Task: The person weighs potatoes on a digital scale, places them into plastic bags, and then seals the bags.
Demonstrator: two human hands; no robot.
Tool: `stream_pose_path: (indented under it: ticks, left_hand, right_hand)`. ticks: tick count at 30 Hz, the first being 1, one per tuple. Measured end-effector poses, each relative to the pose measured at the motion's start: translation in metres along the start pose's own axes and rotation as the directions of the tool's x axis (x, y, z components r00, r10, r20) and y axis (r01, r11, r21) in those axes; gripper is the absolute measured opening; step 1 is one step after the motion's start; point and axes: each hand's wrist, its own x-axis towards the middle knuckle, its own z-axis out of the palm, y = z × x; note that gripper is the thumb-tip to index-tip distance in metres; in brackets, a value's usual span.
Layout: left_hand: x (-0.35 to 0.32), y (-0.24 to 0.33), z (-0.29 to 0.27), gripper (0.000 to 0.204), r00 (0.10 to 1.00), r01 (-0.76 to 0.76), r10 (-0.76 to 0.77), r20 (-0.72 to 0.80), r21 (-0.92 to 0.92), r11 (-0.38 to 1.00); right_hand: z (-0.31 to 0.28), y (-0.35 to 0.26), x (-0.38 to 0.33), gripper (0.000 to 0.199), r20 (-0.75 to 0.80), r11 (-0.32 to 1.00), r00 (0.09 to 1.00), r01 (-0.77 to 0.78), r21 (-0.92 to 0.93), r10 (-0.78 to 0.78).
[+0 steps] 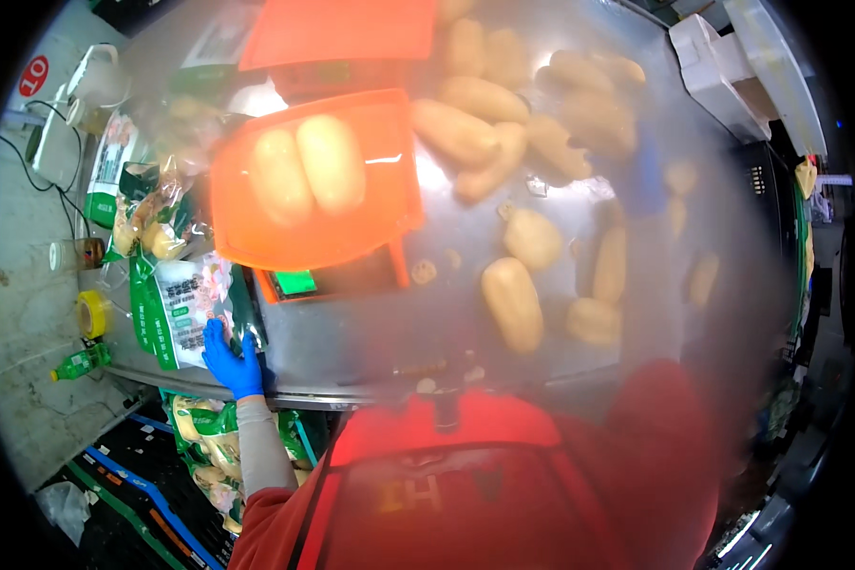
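Observation:
My left hand (230,363), in a blue glove, lies on the lower edge of a green and white printed plastic bag (185,304). Its fingers are stretched out, with the thumb apart. Over the table's right side reaches my right hand (646,171), a blurred blue patch beside pale lotus root pieces (594,104); its fingers cannot be made out. Two lotus root sections (331,163) rest side by side in an orange pan (233,233) on an orange scale with a lit green display (295,282).
Loose lotus roots (513,302) are scattered over the metal table (323,347). Filled bags (166,233) stand at the left, near a yellow tape roll (92,313) and a green bottle (81,363). Below the front edge are more filled bags (214,437). White foam boxes (717,76) stand far right.

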Motion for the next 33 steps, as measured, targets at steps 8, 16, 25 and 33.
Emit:
stream_pose_path:
  ticks: [8, 16, 25, 33]
  left_hand:
    - [0.014, 0.035, -0.024, 0.054, 0.993, -0.118, 0.117, -0.02, -0.114, 0.986]
    - [0.014, 0.183, -0.033, 0.062, 0.894, 0.07, 0.34, 0.291, -0.841, 0.536]
    - [-0.006, 0.247, -0.043, 0.071, 0.787, 0.374, 0.395, 0.474, -0.876, 0.305]
    - [-0.024, 0.245, -0.019, 0.064, 0.837, 0.254, 0.389, 0.385, -0.903, 0.347]
  right_hand:
    - [0.042, 0.034, -0.09, 0.059, 0.399, 0.999, 0.916, -0.033, -0.01, 0.034]
    - [0.109, 0.049, -0.143, 0.069, 0.659, 0.938, 0.672, -0.185, -0.293, 0.338]
    - [0.137, 0.101, -0.168, 0.061, 0.288, 0.954, 0.922, -0.199, -0.223, 0.259]
    - [0.175, 0.119, -0.19, 0.077, 0.165, 0.952, 0.964, 0.238, -0.19, -0.208]
